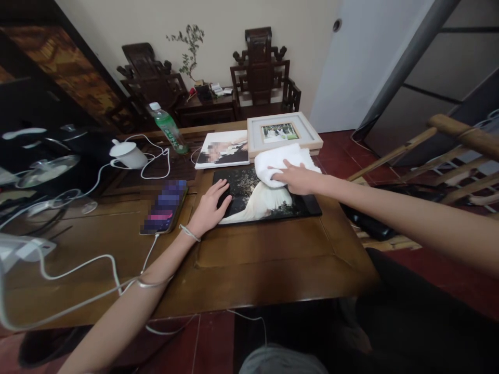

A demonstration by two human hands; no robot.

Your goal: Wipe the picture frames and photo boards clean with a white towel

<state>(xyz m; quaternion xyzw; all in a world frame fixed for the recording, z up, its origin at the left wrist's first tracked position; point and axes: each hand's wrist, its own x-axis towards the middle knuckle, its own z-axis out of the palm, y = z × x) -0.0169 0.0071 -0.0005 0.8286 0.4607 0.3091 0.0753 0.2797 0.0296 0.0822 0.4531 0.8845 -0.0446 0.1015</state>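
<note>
A dark photo panel (pixel 253 205) showing a white gown lies flat on the wooden table (pixel 249 270). My left hand (pixel 212 205) rests on the panel's left edge with its fingers stretched out, holding nothing. In my right hand (pixel 298 178) is a folded white cloth (pixel 278 158), pressed on the panel's upper right part. The cloth covers that part of the picture. Just behind the panel lie a white-edged photo print (pixel 223 148) and a light wooden picture frame (pixel 284 127), whose front corner is close to the cloth.
A phone (pixel 163 208) on a white charging cable lies left of my left hand. Farther back stand a green-labelled bottle (pixel 168 127) and a white lidded cup (pixel 128 155). Loose cables (pixel 78 265) cross the table's left side. A bamboo chair (pixel 460 156) stands at the right.
</note>
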